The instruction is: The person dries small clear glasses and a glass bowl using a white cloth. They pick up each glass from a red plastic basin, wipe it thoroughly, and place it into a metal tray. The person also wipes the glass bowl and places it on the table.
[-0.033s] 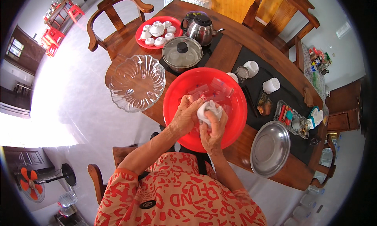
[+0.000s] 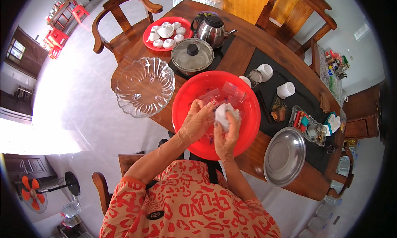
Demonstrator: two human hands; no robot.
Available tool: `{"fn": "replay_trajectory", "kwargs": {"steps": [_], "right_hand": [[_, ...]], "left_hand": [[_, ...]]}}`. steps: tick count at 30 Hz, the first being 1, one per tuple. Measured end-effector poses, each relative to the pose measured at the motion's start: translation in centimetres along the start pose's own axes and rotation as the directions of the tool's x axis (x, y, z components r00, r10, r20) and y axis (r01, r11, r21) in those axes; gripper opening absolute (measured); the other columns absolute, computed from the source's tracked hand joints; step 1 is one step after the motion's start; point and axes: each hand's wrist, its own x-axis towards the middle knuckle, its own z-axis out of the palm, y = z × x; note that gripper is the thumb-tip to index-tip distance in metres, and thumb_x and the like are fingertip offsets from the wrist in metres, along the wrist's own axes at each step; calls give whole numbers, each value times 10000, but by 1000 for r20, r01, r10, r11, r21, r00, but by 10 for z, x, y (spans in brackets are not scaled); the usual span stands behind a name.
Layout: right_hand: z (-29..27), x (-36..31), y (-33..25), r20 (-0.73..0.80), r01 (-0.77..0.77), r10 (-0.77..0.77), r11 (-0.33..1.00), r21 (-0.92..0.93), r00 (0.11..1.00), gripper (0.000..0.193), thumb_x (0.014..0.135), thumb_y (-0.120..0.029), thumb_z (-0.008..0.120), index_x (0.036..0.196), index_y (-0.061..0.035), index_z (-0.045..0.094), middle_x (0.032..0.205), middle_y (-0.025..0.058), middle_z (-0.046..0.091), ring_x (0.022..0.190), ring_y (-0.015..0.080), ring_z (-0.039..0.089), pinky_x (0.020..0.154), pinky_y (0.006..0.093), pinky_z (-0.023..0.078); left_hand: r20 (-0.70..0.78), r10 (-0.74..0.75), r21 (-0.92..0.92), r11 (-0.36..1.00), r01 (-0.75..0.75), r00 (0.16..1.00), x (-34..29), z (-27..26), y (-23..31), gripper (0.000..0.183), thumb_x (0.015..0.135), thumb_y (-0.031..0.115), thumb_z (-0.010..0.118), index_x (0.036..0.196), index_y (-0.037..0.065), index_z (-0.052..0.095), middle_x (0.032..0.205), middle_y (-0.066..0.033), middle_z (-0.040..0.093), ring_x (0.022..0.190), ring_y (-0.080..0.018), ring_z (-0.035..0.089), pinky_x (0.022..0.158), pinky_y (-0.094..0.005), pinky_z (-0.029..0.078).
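Note:
A large red basin (image 2: 180, 91) stands in front of me at the table edge, holding several clear, see-through pieces (image 2: 233, 91) with small coloured print. Over it, my left hand (image 2: 197, 121) pinches a clear piece with a small red-and-white label (image 2: 214, 102); fingers hide most of it. Beside it my right hand (image 2: 226, 143) is closed around a crumpled white cloth (image 2: 224, 115), slightly blurred. A small gap shows between the cloth and my left fingertips.
Left of the basin sits a scalloped glass bowl (image 2: 144, 87). Behind are a lidded pot (image 2: 192, 60), a steel kettle (image 2: 211, 33) and a red tray (image 2: 148, 40) of white teaware. On the right lie white cups (image 2: 285, 90), a steel lid-like dish (image 2: 284, 157) and a glass tray (image 2: 308, 128).
My right hand has shifted a little to the right with the white cloth, away from the left fingertips. My left hand stays nearly in place.

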Motion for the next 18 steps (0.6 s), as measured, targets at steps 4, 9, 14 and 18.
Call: {"fn": "replay_trajectory", "kwargs": {"steps": [4,9,14,18], "right_hand": [[-1,8,7,24,-418,448,812,407,894,405,859,12,584,1244,1,459,1232,119,488,1087,190,510,927,297,442],[-6,13,16,-3,-303,323,893,333,947,401,860,30,571,1244,-9,464,1231,97,490,1106,168,497,926,281,441],[-18,17,22,103,69,-81,991,118,991,461,723,43,640,1163,-69,560,1149,151,547,1055,314,534,915,405,445],[-23,28,1,269,211,-220,975,65,937,503,643,14,684,1117,-143,618,1152,145,551,1060,343,495,917,452,419]], "left_hand": [[69,50,17,999,-51,996,-3,9,3,107,951,111,531,888,142,451,1095,-50,548,1063,-195,544,875,-341,484],[155,195,860,456,-229,968,-12,15,29,142,870,135,654,973,104,562,1112,-47,516,876,-91,542,792,-249,465],[55,-107,885,466,1,993,-19,38,62,188,844,169,686,991,62,635,970,8,591,778,-42,524,740,-216,454],[114,-190,721,691,50,975,-19,8,50,176,908,148,603,1035,27,619,914,10,615,837,-55,550,768,-220,464]]}}
